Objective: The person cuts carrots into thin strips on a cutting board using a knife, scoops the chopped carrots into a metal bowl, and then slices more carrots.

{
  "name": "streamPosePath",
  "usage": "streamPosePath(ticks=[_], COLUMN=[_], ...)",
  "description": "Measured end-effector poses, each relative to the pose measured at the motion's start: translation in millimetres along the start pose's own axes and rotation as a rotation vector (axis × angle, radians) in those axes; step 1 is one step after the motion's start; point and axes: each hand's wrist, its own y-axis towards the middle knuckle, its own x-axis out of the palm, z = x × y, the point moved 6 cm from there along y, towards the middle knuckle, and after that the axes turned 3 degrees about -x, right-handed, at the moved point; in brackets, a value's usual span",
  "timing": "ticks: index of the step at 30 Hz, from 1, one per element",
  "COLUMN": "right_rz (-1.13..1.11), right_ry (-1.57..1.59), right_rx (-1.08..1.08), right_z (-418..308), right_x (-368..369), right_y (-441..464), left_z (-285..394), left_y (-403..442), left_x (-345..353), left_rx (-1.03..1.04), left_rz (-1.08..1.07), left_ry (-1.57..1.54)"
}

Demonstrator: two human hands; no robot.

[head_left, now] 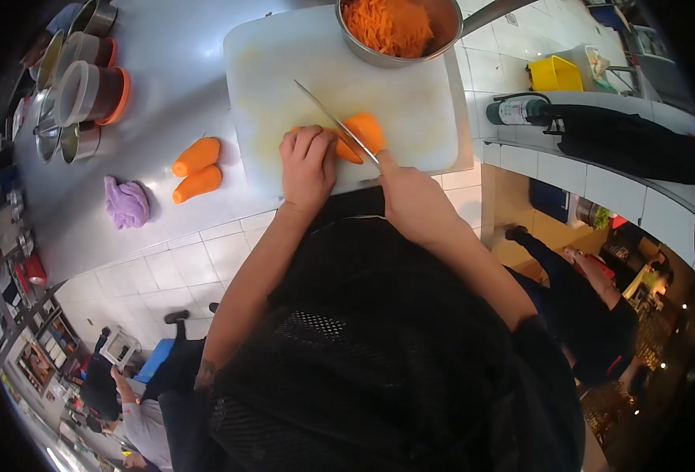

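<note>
My right hand [413, 195] is closed round the handle of a kitchen knife [328, 112], whose blade points up and to the left. Under the blade, on a white cutting board [269, 86], lies orange carrot [365, 131], part of it on each side of the knife. With curled fingers, my left hand [308, 167] presses on the carrot's left end and partly hides it. At the board's top edge sits a metal saucepan [450, 49] with shredded carrot [387, 27] in it.
Two peeled carrots [197, 156] and a purple cloth [127, 202] lie on the steel table [190, 86] at left. Several tubs, one a lidded container [80, 93], stand behind. A fire extinguisher [517, 111] and yellow bin [555, 75] are at right. Other people work at lower left and right.
</note>
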Motion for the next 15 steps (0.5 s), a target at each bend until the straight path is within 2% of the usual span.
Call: streamPosePath(ticks=[3,5,8,15], right_rz=[-0.051,-0.163,-0.217,-0.15], right_ry=[-0.015,-0.046,-0.063,-0.011], right_rx=[0.045,0.051,0.116,0.096], right_z=[-24,-32,-35,-29], right_x=[-25,-24,-22,-1], right_y=[-21,-32,-36,-13], left_z=[3,2,3,3], left_y=[2,1,1,3], left_x=[1,2,0,1], left_rx=[0.003,-0.014,0.006,-0.02], left_rz=[0.0,-0.003,0.026,0.002], left_ry=[-0.006,0.002,0.0,0.003])
